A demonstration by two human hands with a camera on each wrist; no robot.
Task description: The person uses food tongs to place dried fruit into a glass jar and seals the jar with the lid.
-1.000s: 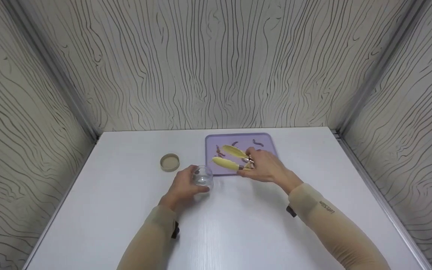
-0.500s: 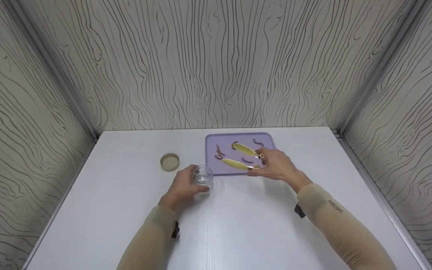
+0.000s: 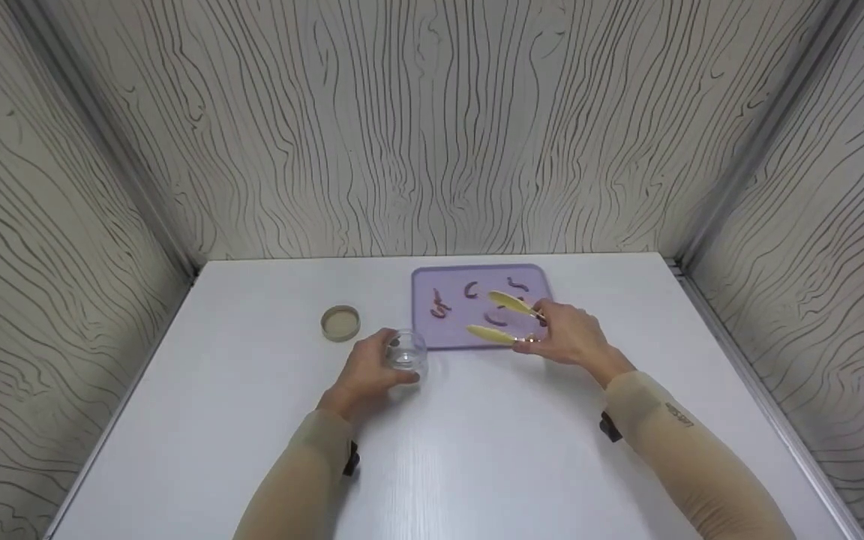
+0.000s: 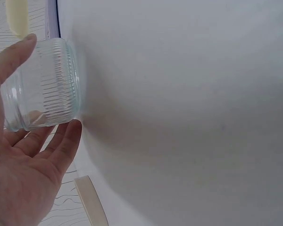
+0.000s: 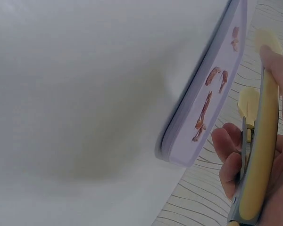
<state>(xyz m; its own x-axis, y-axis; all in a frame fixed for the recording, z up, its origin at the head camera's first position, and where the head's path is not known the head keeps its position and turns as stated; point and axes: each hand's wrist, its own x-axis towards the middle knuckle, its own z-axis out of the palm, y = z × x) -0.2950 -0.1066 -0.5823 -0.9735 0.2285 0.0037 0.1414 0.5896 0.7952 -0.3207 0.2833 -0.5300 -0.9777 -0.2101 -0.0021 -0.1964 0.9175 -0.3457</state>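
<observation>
My left hand [image 3: 361, 373] holds a clear glass jar [image 3: 406, 352] upright on the white table, thumb on one side and fingers on the other. Ridges run round the jar's lower wall in the left wrist view, and nothing shows inside it. My right hand [image 3: 573, 334] grips yellow-handled metal tongs [image 5: 262, 160]. Their two yellow tips [image 3: 492, 334] are spread apart over the purple tray [image 3: 454, 334], with nothing between them. Several reddish-brown curved strips [image 3: 471, 290] lie scattered on the tray, a few bunched toward its left side.
A round shallow beige lid [image 3: 340, 323] lies on the table [image 3: 267, 420] to the left of the tray, beyond my left hand. Wood-grain patterned panels [image 3: 432, 135] enclose the table at the back and both sides.
My right hand has moved to the right with the spread tongs, uncovering the strips at the tray's left and middle. The left hand and jar stay in place.
</observation>
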